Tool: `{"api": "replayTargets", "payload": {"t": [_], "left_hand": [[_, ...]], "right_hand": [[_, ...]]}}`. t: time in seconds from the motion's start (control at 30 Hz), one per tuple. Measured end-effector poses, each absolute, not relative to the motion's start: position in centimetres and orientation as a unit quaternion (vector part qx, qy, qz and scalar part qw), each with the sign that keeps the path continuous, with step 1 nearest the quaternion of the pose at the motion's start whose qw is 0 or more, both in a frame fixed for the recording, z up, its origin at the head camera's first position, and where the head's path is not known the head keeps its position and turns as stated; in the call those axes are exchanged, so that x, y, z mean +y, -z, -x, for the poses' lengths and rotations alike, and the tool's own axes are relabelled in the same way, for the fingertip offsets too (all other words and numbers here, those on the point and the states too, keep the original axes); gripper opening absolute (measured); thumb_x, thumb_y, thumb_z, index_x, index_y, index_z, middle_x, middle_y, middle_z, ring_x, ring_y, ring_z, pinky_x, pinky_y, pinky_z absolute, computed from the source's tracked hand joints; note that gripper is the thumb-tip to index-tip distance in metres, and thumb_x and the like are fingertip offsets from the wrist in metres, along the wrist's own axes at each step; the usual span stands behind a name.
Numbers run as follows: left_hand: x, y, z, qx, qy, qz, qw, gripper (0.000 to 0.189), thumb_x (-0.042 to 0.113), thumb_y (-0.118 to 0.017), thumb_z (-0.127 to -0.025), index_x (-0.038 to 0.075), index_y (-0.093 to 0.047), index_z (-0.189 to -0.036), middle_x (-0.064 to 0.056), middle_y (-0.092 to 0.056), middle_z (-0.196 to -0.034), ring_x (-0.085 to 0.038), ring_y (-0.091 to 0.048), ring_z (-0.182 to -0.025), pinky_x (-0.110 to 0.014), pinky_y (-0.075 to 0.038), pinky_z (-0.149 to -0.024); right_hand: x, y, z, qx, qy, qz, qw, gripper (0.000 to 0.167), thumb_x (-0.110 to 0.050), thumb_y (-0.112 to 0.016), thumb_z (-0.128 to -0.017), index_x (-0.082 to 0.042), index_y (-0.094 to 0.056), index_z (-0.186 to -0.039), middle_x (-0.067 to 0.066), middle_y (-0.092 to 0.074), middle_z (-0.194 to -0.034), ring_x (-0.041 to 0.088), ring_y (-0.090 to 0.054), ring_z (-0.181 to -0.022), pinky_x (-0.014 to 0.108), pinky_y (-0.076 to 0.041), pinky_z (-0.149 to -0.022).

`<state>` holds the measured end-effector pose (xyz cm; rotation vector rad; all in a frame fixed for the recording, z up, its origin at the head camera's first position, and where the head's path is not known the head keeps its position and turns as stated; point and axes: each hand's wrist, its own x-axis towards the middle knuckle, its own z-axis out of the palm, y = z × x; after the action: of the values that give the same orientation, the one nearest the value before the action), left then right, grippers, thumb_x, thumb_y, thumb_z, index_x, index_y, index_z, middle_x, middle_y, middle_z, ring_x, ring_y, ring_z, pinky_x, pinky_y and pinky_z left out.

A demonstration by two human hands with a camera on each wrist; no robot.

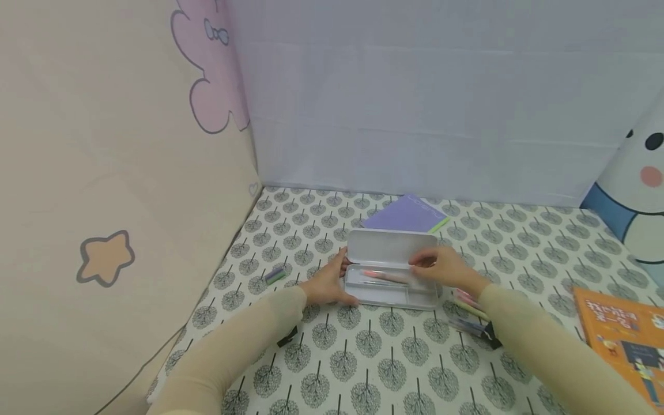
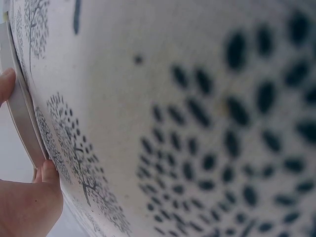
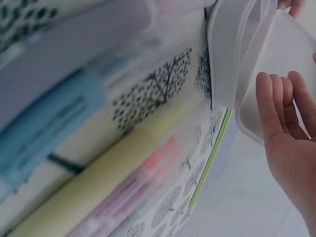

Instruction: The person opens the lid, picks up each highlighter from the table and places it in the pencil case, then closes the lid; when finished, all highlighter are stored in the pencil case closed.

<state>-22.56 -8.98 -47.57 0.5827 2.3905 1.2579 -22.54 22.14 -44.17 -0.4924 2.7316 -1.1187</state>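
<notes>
A white pencil case (image 1: 391, 295) lies with its lid (image 1: 381, 246) raised at the back. In its upper compartment is a slim pen with a pink-orange end (image 1: 384, 278). My left hand (image 1: 328, 283) holds the case's left end, thumb at the front corner and fingers at the back. In the left wrist view, part of that hand (image 2: 29, 205) shows against the case wall (image 2: 24, 108). Over the right side of the case hovers my right hand (image 1: 441, 266), near the lid. The right wrist view shows its fingers (image 3: 266, 101) loosely bent around nothing.
Beside the right wrist lie several pens, including a yellow marker (image 3: 94, 182) and a blue one (image 3: 54, 123). A purple notebook (image 1: 404, 214) lies behind the case. Small grey and green blocks (image 1: 275, 275) are at left, an orange book (image 1: 622, 340) at right.
</notes>
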Motion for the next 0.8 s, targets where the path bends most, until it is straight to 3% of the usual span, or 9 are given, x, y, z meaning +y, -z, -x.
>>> {"api": "replayTargets", "payload": {"t": [0.2, 0.47, 0.8], "left_hand": [[-9.0, 47.8, 22.8, 0.849, -0.450, -0.210, 0.183, 0.139, 0.025, -0.096, -0.052, 0.018, -0.003, -0.155, -0.004, -0.046, -0.133, -0.019, -0.050, -0.122, -0.033, -0.040, -0.111], [-9.1, 47.8, 22.8, 0.844, -0.456, -0.209, 0.189, 0.139, 0.024, -0.096, -0.052, 0.021, -0.003, -0.155, -0.003, -0.046, -0.133, -0.018, -0.051, -0.121, -0.033, -0.040, -0.111], [-9.0, 47.4, 22.4, 0.844, -0.457, -0.207, 0.187, 0.138, 0.021, -0.095, -0.052, 0.022, -0.004, -0.155, -0.003, -0.047, -0.133, -0.019, -0.051, -0.121, -0.034, -0.040, -0.111]], "right_hand": [[24.3, 43.2, 21.3, 0.912, 0.376, 0.156, 0.056, 0.030, -0.027, -0.076, -0.083, -0.009, -0.072, -0.106, 0.004, -0.071, -0.097, 0.014, -0.063, -0.088, 0.020, -0.054, -0.076], [27.4, 42.5, 19.6, 0.911, 0.388, 0.123, 0.067, 0.041, -0.032, -0.072, -0.086, -0.005, -0.067, -0.117, 0.009, -0.067, -0.101, 0.018, -0.063, -0.090, 0.026, -0.055, -0.073], [31.8, 42.3, 17.4, 0.919, 0.381, 0.096, 0.041, 0.045, -0.035, -0.070, -0.089, -0.007, -0.064, -0.123, 0.012, -0.067, -0.110, 0.002, -0.062, -0.087, 0.023, -0.056, -0.072]]}}
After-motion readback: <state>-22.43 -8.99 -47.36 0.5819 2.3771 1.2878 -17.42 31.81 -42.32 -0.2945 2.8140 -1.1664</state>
